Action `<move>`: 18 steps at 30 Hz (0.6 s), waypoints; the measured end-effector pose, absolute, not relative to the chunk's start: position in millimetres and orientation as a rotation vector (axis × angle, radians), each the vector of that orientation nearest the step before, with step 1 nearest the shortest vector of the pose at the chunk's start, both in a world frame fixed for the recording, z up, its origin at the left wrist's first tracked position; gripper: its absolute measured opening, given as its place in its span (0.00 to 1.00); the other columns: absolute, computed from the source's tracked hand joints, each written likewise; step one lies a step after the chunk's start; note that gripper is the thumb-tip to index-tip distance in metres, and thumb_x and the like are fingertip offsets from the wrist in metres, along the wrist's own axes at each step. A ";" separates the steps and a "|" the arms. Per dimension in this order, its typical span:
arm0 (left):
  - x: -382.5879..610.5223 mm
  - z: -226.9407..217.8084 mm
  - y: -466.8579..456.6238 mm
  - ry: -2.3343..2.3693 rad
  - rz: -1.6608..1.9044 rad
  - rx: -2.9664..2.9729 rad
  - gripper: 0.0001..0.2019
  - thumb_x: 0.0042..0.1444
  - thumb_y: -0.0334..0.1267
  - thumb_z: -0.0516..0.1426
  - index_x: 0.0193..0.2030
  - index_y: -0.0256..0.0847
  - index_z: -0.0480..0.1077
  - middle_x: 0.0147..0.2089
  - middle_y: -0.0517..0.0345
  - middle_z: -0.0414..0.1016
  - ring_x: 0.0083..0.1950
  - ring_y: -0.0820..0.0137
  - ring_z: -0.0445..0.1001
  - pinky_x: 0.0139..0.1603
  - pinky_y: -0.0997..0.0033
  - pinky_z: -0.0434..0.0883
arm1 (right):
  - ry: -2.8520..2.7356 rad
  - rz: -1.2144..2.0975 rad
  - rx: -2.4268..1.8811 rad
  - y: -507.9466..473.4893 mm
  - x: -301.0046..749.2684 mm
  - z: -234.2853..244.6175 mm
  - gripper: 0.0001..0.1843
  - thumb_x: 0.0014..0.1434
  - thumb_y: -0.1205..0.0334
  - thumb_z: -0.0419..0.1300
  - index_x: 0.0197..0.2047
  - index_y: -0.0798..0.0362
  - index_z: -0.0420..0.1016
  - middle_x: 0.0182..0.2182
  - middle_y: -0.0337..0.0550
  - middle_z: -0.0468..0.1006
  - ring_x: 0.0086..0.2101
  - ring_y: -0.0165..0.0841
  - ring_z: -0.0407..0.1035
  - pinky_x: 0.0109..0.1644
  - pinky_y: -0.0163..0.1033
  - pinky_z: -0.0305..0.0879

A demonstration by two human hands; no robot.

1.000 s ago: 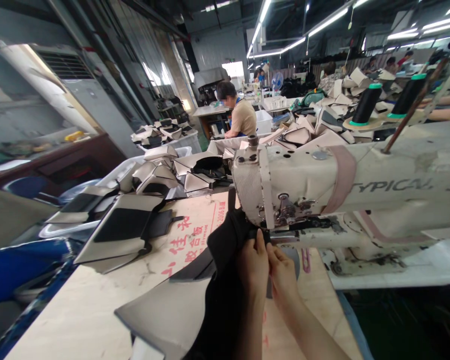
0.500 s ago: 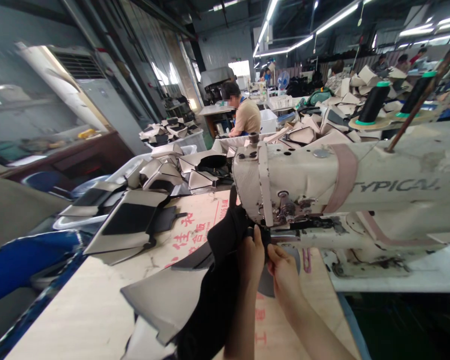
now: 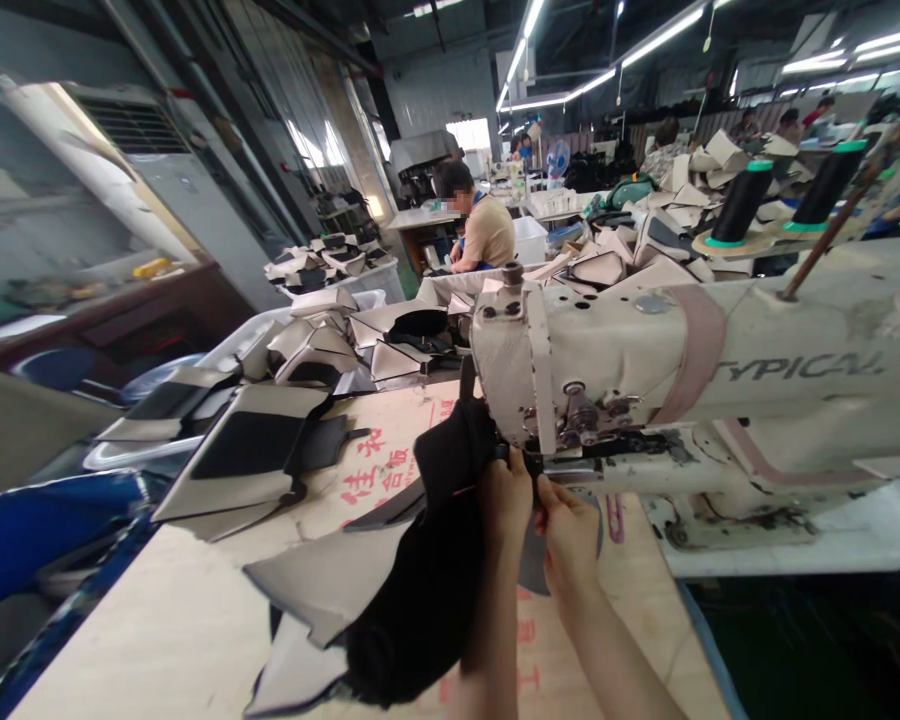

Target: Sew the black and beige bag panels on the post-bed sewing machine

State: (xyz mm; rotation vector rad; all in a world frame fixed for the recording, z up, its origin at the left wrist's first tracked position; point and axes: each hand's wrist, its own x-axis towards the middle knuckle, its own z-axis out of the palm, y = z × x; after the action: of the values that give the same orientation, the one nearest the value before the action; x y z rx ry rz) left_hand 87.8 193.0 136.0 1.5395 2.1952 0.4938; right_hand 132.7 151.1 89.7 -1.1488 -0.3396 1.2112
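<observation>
A black and beige sewn fabric piece [image 3: 420, 590] lies across the plywood tabletop, its black edge running under the head of a sewing machine [image 3: 592, 350]. Close to the needle area, my left hand [image 3: 506, 500] is closed on the black fabric, thumb toward the presser foot. Just to its right, my right hand [image 3: 568, 535] pinches the fabric's edge with fingers bent. A rounded grey flap of the piece shows beneath and between the hands. The needle and the stitch line are hidden behind the machine head and fingers.
Black thread cones [image 3: 742, 205] stand above the machine. Beige and black sewn pieces [image 3: 259, 440] lie at the table's left, with more heaped in white bins behind. A blue-lined container [image 3: 52, 540] adjoins the left edge. A person [image 3: 480, 225] sits working beyond.
The fabric's lower black part has shifted and bunched up on the table near my left forearm. Both hands keep nearly the same place by the machine; the camera view has turned slightly.
</observation>
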 end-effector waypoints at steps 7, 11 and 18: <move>85.5 132.5 202.8 2.150 0.503 1.571 0.17 0.58 0.36 0.45 0.35 0.32 0.74 0.39 0.40 0.76 0.44 0.63 0.74 0.34 0.74 0.63 | -0.455 1.094 -1.281 155.8 131.6 87.6 0.21 0.47 0.46 0.60 0.17 0.56 0.70 0.10 0.35 0.63 0.13 0.24 0.52 0.16 0.31 0.45; 84.6 129.8 206.6 2.117 0.519 1.578 0.17 0.58 0.35 0.45 0.36 0.32 0.74 0.39 0.41 0.76 0.44 0.64 0.73 0.34 0.76 0.63 | -0.778 1.052 -1.385 148.4 146.6 94.5 0.24 0.53 0.44 0.53 0.19 0.56 0.70 0.12 0.37 0.67 0.13 0.24 0.53 0.15 0.31 0.47; 83.0 129.7 208.7 2.088 0.541 1.549 0.17 0.57 0.34 0.45 0.36 0.30 0.74 0.41 0.35 0.74 0.47 0.61 0.72 0.36 0.74 0.62 | -1.291 0.022 -1.541 100.7 291.3 117.3 0.13 0.52 0.52 0.58 0.29 0.53 0.75 0.24 0.42 0.75 0.25 0.31 0.68 0.31 0.34 0.64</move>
State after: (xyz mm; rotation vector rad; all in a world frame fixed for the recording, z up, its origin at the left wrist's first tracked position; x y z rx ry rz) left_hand 83.0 208.7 129.7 1.5491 2.0885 0.5411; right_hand 291.3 100.7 117.3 -1.5407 -1.2915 0.0222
